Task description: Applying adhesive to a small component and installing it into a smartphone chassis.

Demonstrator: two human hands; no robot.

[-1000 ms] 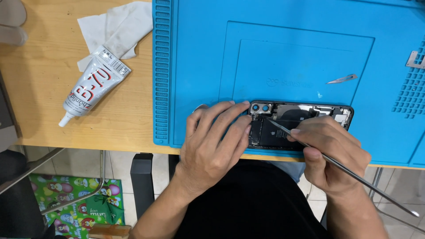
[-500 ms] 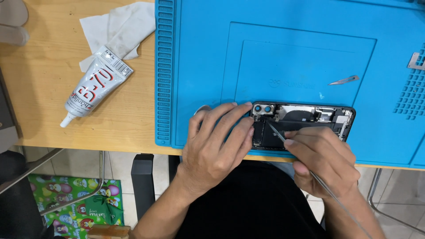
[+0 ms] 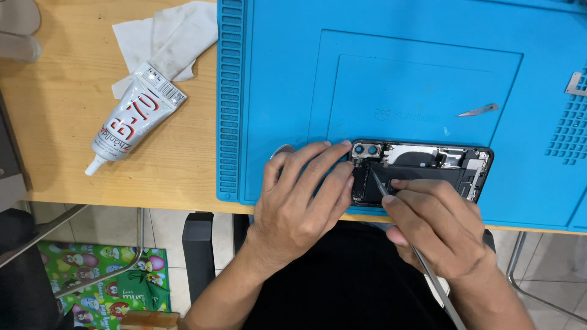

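With the left hand (image 3: 302, 201) pressing down the opened phone (image 3: 422, 171) at the blue mat's (image 3: 275, 91) near edge, the right hand (image 3: 437, 229) is gripping a thin metal probe (image 3: 377, 184) whose tip, slipping, is risking gouging internal components.

Viewpoint: worn on the head, above the worktop (image 3: 153, 165)
Facing: steeply down, toward the near edge
Distance: close, within arm's reach
Shared view: none, single camera
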